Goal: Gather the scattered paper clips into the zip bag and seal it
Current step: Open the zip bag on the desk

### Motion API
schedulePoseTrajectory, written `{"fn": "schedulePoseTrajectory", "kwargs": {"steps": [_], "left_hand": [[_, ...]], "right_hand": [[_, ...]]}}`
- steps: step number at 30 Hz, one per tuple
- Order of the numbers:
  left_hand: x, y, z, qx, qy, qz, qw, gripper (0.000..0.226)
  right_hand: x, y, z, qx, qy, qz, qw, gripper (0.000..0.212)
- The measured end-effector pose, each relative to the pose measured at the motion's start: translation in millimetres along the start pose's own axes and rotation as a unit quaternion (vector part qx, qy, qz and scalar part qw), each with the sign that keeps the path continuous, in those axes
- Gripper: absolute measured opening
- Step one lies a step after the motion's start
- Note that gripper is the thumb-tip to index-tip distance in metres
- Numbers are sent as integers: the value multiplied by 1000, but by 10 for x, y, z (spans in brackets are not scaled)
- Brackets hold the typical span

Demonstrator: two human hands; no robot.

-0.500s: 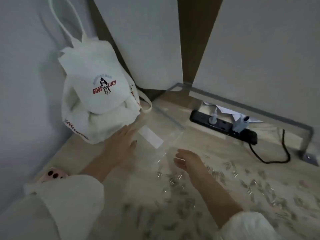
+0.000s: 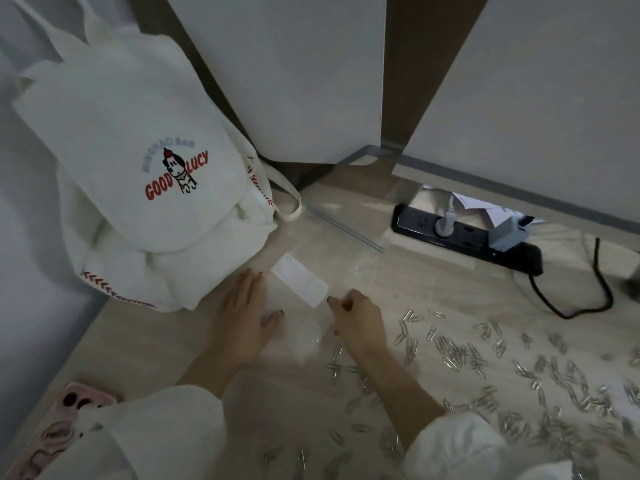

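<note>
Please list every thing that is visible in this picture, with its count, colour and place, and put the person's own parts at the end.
zip bag: one, clear with a white label, flat on the desk under both hands
paper clips: many, silver, scattered over the desk's right and near side
backpack: one, white with red "GOOD LUCY" print, back left against the wall
power strip: one, black, back right, a grey plug and a grey adapter in it
phone: one, pink case, near left corner, partly under a sleeve
desk: one, light wood
sleeves: two, white, near edge
left hand: flat on the bag
right hand: pinching the bag's edge by the label
</note>
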State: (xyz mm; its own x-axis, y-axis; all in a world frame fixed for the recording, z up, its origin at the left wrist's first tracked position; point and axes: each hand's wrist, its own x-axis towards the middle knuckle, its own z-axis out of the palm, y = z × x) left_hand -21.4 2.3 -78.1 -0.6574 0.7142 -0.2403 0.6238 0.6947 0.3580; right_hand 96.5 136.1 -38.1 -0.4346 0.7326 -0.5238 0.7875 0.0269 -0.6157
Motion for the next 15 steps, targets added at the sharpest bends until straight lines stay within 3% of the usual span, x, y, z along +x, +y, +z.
{"fn": "schedulePoseTrajectory", "kwargs": {"steps": [2, 5, 7, 9, 12, 15], "left_hand": [[0, 8, -6, -10, 1, -10, 1000, 88], [13, 19, -8, -32, 7, -19, 999, 79], [13, 38, -10, -34, 13, -27, 999, 85], [13, 59, -9, -36, 14, -35, 999, 87], [17, 124, -59, -51, 33, -35, 998, 73], [-90, 241, -121, -87, 52, -27, 994, 63]], "right_hand": [[-60, -59, -76, -127, 13, -63, 990, 31], [-89, -79, -133, -159, 49, -126, 978, 31], [-85, -57, -163, -78, 78, -138, 984, 29], [-114, -42, -260, 71, 94, -126, 985, 23], [-219, -36, -504, 236, 74, -136, 960, 29], [-407, -24, -782, 328, 70, -150, 930, 31]]}}
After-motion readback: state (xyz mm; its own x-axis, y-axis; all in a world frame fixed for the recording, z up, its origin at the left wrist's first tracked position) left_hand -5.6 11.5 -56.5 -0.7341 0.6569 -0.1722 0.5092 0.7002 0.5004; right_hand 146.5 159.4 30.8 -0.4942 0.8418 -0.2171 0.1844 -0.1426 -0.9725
